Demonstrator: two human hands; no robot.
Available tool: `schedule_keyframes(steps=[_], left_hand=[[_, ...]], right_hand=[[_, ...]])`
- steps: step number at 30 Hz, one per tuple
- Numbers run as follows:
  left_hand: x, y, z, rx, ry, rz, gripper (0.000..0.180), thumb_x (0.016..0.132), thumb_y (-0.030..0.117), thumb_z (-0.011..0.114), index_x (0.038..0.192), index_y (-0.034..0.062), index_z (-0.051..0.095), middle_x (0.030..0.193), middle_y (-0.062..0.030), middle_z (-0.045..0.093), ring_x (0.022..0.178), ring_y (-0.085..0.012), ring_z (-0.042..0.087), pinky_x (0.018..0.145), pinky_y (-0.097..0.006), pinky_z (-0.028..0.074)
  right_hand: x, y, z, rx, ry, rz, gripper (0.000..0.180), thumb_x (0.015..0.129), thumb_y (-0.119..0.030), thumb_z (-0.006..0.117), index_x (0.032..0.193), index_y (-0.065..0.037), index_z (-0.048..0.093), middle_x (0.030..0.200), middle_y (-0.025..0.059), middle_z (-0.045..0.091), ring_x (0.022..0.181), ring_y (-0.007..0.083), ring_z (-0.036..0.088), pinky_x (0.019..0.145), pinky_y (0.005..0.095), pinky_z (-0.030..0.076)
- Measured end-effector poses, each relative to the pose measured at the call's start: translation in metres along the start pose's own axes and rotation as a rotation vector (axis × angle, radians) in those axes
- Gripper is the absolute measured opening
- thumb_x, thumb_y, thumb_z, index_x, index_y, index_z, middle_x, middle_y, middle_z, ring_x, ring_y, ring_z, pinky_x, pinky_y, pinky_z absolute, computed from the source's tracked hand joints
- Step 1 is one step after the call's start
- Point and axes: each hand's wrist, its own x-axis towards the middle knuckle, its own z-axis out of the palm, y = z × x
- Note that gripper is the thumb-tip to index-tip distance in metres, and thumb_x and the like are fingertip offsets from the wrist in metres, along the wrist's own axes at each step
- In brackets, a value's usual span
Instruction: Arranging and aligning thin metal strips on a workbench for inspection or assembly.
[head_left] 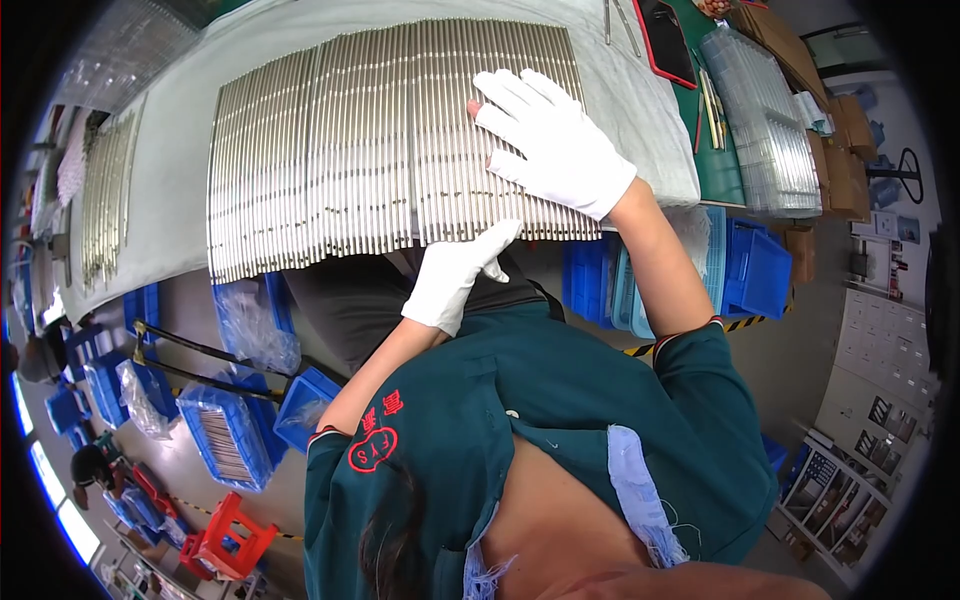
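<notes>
A wide row of thin metal rods (350, 150) lies side by side on a grey cloth (180, 130) that covers the table. My right hand (550, 140), in a white glove, rests flat on the right part of the row with its fingers spread. My left hand (455, 275), also in a white glove, is at the near edge of the table. Its fingertips touch the near ends of the rods below my right hand. Neither hand grips anything.
A smaller batch of rods (105, 195) lies at the far left of the cloth. Stacked clear plastic trays (765, 120) and a red-edged flat device (665, 40) sit at the right. Blue bins (230, 430) stand under the table, and a red stool (230, 540) on the floor.
</notes>
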Motion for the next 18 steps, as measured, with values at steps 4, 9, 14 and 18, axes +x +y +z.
schedule_keyframes(steps=[4,9,14,18], left_hand=[[-0.001,0.004,0.0,-0.069,-0.045,-0.103,0.023,0.089,0.015,0.066,0.103,-0.0029,0.068,0.065,0.0002,0.053,0.058,-0.0086,0.048,0.059,-0.029,0.051],[-0.002,0.005,0.003,-0.152,-0.069,-0.125,0.025,0.089,0.017,0.066,0.106,-0.0018,0.068,0.066,0.0011,0.052,0.059,-0.0085,0.048,0.06,-0.029,0.05],[0.0,0.004,-0.004,-0.031,-0.048,-0.078,0.028,0.089,0.019,0.067,0.107,-0.0019,0.068,0.067,-0.0007,0.056,0.06,-0.0082,0.051,0.062,-0.028,0.049],[0.0,-0.001,-0.007,-0.057,-0.045,0.034,0.031,0.089,0.02,0.066,0.11,-0.0027,0.068,0.07,-0.0025,0.06,0.061,-0.0084,0.053,0.064,-0.026,0.05]], right_hand=[[0.0,-0.001,-0.002,0.037,-0.052,0.025,0.055,0.087,-0.027,0.057,0.135,-0.004,0.048,0.144,0.0178,0.041,0.135,0.0304,0.036,0.114,0.042,0.023],[0.0,0.001,0.002,-0.01,-0.005,-0.011,0.051,0.088,-0.031,0.056,0.131,-0.005,0.051,0.14,0.0174,0.045,0.131,0.0309,0.041,0.112,0.0426,0.027],[0.0,-0.001,-0.002,-0.001,-0.069,0.021,0.053,0.088,-0.029,0.055,0.135,-0.005,0.048,0.145,0.017,0.04,0.136,0.0306,0.036,0.115,0.0419,0.023],[0.001,-0.002,-0.005,-0.003,-0.068,0.02,0.053,0.089,-0.029,0.055,0.135,-0.005,0.048,0.145,0.0161,0.041,0.136,0.0303,0.036,0.115,0.0415,0.023]])
